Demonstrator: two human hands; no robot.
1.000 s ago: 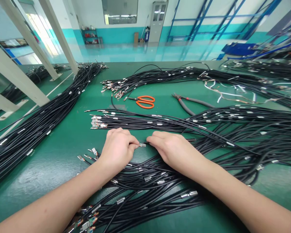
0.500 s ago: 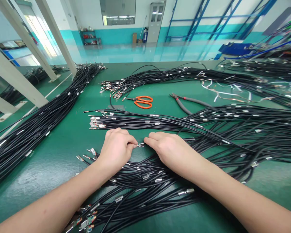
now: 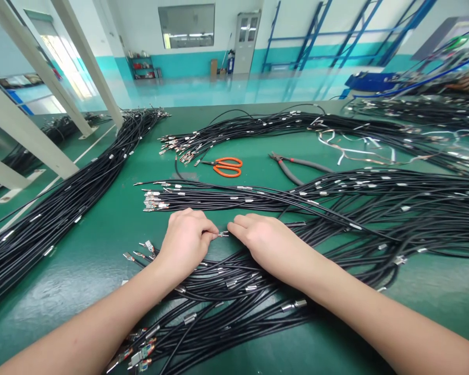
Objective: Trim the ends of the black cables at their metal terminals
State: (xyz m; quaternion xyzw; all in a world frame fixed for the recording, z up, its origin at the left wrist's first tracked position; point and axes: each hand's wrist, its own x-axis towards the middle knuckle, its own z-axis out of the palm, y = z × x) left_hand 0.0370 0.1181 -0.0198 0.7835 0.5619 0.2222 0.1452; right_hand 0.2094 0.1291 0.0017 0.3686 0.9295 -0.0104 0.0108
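Note:
My left hand (image 3: 189,234) is closed, with thumb and forefinger pinching a small silver metal terminal (image 3: 223,234). Just right of it, my right hand (image 3: 254,234) has its fingers bent together at the terminal's other end. A black cable (image 3: 297,224) emerges behind my right hand; the grip on it is mostly hidden by the knuckles. Beneath both hands lies a bundle of black cables (image 3: 234,297) with silver terminals and white labels. Beyond them, another cable bundle (image 3: 203,198) has its terminal ends lined up to the left.
Orange-handled scissors (image 3: 229,166) and grey-handled cutting pliers (image 3: 287,169) lie on the green table (image 3: 254,151). A long cable bundle (image 3: 94,177) runs along the left by white posts (image 3: 89,62). More cables (image 3: 273,122) and white strips (image 3: 347,151) lie toward the back.
The view has shifted slightly, so most things sit a little further left. Both hands keep nearly the same pose around the terminal.

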